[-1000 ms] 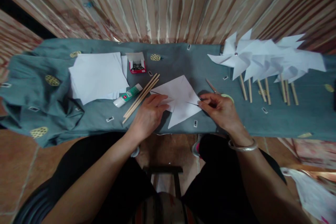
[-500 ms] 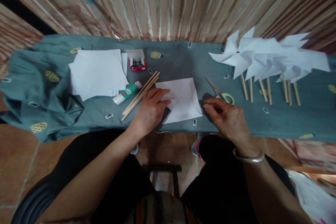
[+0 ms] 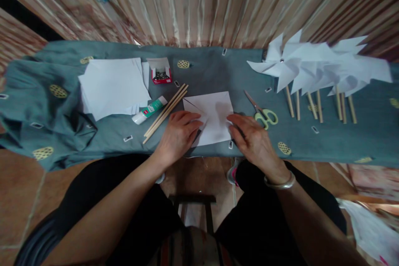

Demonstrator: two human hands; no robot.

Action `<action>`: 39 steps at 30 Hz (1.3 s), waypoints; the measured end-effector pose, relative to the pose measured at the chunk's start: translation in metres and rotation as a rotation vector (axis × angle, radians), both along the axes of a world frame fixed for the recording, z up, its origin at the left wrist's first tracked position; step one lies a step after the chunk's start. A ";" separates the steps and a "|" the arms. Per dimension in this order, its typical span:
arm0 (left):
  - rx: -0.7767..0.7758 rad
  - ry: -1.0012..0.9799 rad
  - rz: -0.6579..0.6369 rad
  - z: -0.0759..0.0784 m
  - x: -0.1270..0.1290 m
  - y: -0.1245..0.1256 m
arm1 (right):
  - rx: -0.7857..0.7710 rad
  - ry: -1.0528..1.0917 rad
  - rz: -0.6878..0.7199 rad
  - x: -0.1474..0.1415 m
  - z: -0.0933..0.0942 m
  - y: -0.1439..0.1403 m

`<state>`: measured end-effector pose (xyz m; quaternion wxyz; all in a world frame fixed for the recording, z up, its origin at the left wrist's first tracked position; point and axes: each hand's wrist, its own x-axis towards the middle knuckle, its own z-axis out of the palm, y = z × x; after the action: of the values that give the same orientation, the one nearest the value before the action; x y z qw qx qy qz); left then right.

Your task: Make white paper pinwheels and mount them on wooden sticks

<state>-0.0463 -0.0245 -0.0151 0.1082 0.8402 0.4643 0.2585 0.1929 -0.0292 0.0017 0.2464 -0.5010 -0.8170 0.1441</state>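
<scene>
Left hand (image 3: 178,133), right hand (image 3: 249,135) flat, open, pressing paper square (image 3: 213,114) between them.

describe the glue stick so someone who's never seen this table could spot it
On the grey-green tablecloth, look left of the person's left hand, between the white paper stack and the wooden sticks. The glue stick lies slanted there: the only green-and-white tube.

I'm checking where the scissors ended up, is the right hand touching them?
Apart. The head view shows the right hand resting on the white paper square, with teal cloth visible between it and the scissors.
</scene>
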 end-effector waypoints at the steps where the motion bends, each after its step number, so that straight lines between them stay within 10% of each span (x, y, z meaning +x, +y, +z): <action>1: -0.019 -0.005 -0.002 0.000 0.000 0.001 | -0.004 -0.005 0.016 -0.001 -0.001 0.000; 39: -0.110 -0.094 0.011 -0.007 0.010 0.015 | -0.028 -0.144 0.095 -0.026 -0.009 -0.005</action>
<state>-0.0367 -0.0093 -0.0226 0.1746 0.8173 0.4768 0.2724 0.1669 -0.0344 -0.0074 0.1732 -0.4741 -0.8534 0.1306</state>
